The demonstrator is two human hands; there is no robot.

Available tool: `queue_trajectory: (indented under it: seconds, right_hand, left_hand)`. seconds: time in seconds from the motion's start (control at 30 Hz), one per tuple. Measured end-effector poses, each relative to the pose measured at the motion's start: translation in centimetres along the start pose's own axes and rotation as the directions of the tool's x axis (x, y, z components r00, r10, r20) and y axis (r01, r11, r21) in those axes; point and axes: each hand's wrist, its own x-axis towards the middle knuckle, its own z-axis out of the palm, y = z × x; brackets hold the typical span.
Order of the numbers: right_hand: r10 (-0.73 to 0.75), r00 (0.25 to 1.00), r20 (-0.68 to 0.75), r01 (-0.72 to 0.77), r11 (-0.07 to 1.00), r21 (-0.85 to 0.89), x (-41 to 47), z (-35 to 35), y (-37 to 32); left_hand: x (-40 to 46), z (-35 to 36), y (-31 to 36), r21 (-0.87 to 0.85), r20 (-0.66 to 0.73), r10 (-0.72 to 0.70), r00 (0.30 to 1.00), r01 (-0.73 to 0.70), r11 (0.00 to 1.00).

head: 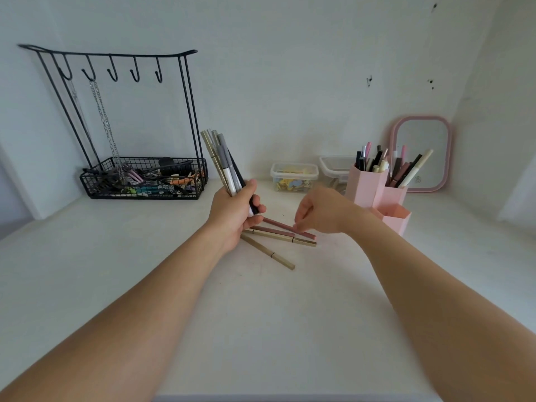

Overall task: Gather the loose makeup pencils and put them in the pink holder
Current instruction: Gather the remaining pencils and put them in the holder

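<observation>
Holding a bundle of makeup pencils [226, 166] upright at frame centre, the left hand [235, 213] has fingers wrapped round them. Right hand [319, 211], fingers curled, pinches a mauve pencil [290, 228] lying on the white table [261, 314] among gold pencils [269, 252]. Pink holder [377, 190], already stocked, stands right of centre.

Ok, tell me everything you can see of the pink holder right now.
The pink holder looks like matte pink plastic, built of joined angular tubes at stepped heights. It stands upright on the white table, right of the pencils lying loose, in front of a pink-framed mirror. The two taller back tubes are crowded with pencils and pens standing tip-up; the lowest front tube shows nothing sticking out. The right hand is close on its left; whether the wrist touches it is unclear.
</observation>
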Motion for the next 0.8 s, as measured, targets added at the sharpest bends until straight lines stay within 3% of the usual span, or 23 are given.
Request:
queue_trajectory:
  seconds: [0.3, 0.4, 0.53, 0.63, 0.8]
  right_hand:
    - [0.039, 0.999, 0.035, -0.038, 0.999, -0.006, 0.3, 0.5, 0.0]
    - [0.095, 0.995, 0.042, -0.103, 0.951, 0.292, 0.0, 0.2, -0.2]
    - [-0.025, 1.000, 0.015, 0.008, 0.740, 0.673, -0.7, -0.1, -1.7]
    - [-0.087, 0.995, -0.057, 0.100, 0.654, 0.750, -0.9, 0.2, -2.6]
    - [-0.123, 0.983, -0.140, 0.186, 0.611, 0.770, -1.1, 1.3, -3.2]
  left_hand:
    - [0.6, -0.7, 0.2, 0.063, -0.084, -0.038, 0.996, 0.044, 0.997]
    - [0.4, -0.6, 0.3, 0.050, -0.044, -0.071, 0.997, 0.073, 0.996]
    - [-0.2, -0.1, 0.3, 0.031, 0.059, -0.077, 0.995, 0.075, 0.997]
    - [-0.7, 0.2, 0.4, 0.022, 0.135, -0.037, 0.990, 0.035, 0.999]
    - [-1.1, 0.5, 0.0, 0.015, 0.178, -0.005, 0.984, 0.003, 1.000]
